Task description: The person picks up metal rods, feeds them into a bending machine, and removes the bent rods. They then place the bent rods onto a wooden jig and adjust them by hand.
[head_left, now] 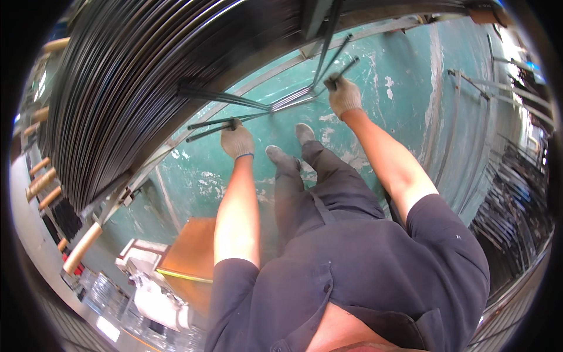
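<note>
1. green floor (399, 132), scuffed with pale patches, spreads below everything;
2. stack of dark bars (117, 100), closely ranked, fills the upper left, on the far side of the rack (404, 12)'s near edge;
3. dark bent rods (293, 101) hang in front of that edge, above the floor; their middle spans the gap between the hands;
4. left hand (237, 141), in a pale knit glove; fingers curled closed round the rods, whose ends jut out leftward past them;
5. right hand (344, 97), likewise gloved; fingers curled closed on the rods, one end poking out beyond the fist, up and rightward
</note>
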Demonstrator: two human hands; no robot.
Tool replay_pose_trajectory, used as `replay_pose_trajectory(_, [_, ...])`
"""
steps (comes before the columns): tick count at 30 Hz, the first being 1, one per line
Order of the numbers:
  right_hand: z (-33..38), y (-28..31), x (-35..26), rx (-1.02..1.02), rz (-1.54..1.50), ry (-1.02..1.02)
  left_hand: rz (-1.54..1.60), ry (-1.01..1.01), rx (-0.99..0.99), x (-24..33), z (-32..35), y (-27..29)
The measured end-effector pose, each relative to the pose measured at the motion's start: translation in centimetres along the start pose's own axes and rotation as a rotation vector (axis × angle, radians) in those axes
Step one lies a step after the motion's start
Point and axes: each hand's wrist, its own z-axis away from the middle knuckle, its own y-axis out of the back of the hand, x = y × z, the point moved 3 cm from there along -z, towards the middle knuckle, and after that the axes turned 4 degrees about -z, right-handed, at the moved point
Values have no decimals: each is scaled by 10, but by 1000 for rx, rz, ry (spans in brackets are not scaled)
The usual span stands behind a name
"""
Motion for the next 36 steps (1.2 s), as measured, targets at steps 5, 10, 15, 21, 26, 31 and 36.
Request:
replay_pose_trajectory(5, [36, 22, 2, 4, -7, 174, 55, -1, -8, -15, 32, 34])
replay_pose_trajectory(10, [47, 53, -13, -9, 1, 197, 199, -140, 17, -17, 48, 56])
replay_pose_trajectory(15, [83, 90, -55, -43, 0, 338, 235, -186, 66, -32, 81, 102])
replay_pose_trajectory(21, [151, 112, -130, -3, -100, 614, 541, -101, 136, -90, 144, 191])
replay_pose_trajectory(26, [203, 114, -199, -74, -332, 829, 522, -147, 150, -189, 211, 259])
replay_pose_trajectory(31, [263, 89, -340, -350, -818, 998, 362, 67, 267, -241, 301, 317])
replay_pose_trajectory(36, [358, 71, -503, -710, -743, 904, 567, 350, 623, -325, 391, 322])
